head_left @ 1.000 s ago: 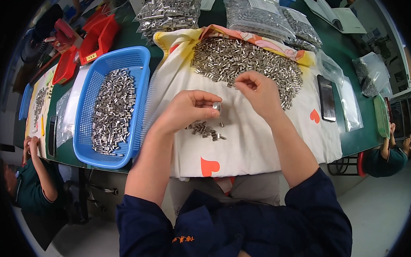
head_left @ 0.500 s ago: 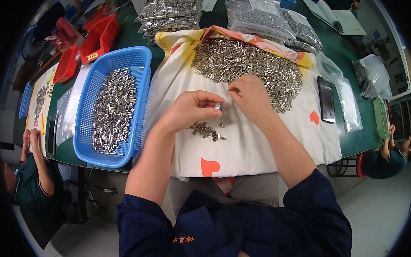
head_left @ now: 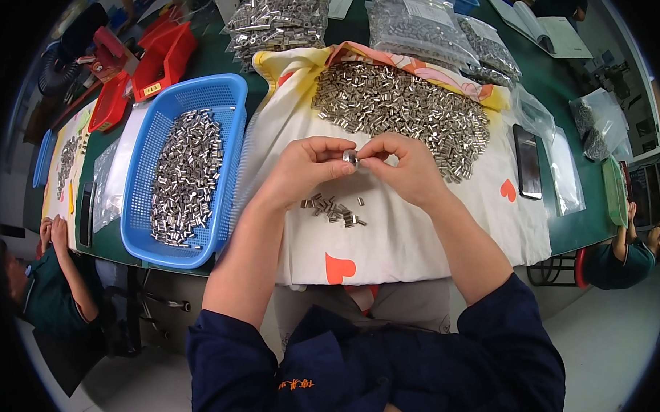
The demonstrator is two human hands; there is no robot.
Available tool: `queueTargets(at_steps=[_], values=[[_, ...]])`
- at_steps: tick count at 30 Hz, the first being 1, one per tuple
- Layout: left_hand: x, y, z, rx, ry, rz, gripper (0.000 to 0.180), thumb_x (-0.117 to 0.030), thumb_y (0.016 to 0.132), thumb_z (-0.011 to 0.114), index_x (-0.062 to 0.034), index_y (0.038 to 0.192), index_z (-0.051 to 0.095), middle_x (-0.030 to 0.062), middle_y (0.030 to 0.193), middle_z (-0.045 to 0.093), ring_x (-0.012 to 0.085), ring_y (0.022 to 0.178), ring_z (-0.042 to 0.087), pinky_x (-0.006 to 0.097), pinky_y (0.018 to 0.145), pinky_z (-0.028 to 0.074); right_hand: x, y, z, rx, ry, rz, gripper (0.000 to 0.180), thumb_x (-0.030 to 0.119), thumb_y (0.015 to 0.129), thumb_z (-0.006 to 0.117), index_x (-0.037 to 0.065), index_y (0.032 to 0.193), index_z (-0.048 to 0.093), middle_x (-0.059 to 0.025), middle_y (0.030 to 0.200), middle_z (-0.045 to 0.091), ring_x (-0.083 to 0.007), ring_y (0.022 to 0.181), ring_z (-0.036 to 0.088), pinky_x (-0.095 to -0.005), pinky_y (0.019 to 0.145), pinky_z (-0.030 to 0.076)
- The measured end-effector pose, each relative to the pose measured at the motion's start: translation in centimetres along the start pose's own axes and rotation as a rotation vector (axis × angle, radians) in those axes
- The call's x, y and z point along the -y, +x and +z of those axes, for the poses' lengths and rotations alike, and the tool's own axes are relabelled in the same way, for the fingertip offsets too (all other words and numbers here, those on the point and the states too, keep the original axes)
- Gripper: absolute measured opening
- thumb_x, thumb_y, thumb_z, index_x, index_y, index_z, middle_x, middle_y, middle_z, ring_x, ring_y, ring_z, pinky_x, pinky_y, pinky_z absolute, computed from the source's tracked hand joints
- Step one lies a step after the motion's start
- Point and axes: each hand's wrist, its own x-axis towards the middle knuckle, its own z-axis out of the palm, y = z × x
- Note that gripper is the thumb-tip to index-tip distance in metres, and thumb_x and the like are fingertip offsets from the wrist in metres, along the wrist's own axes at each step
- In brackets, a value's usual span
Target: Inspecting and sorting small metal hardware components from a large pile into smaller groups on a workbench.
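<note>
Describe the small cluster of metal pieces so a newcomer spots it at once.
Start at the white cloth in the centre of the view. On it, just below the left hand in the picture, lies a scattered cluster of small silver pieces. It is far smaller than the big heap farther up the cloth and the pile in the blue basket.

Shiny metal piece (head_left: 350,158) between fingers (head_left: 336,168)

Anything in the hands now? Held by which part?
Left hand pinches a shiny metal piece at its left side, thumb against fingers. Right hand fingertips meet at its right; their hold can't be told.
</note>
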Motion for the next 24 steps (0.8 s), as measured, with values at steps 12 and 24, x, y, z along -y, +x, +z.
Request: queueTargets(at_steps=[12, 24], values=[[0.1, 0.0, 0.3, -0.070, 0.130, 0.029, 0.033, -0.002, 0.074, 0.065, 0.0035, 0.105, 0.056, 0.0071, 0.087, 0.063, 0.0089, 0.079, 0.059, 0.020, 0.071, 0.046, 0.3, -0.6, 1.0, -0.139, -0.270, -0.239, 0.009, 0.008, 0.072, 0.061, 0.004, 0.080, 0.062, -0.0073, 0.076, 0.061, -0.0214, 0.070, 0.058, -0.0291, 0.062, 0.046], [-0.8, -0.7, 0.9, 0.056, 0.200, -0.061, 0.033, 0.003, 0.072, 0.064, 0.0028, 0.104, 0.057, 0.0058, 0.090, 0.061, 0.0098, 0.080, 0.058, 0.021, 0.072, 0.047, -0.5, 0.7, -2.4, -0.186, -0.221, 0.060, 0.015, 0.010, 0.072, 0.064, 0.004, 0.086, 0.062, -0.0041, 0.076, 0.061, -0.0119, 0.065, 0.055, -0.0235, 0.063, 0.044]])
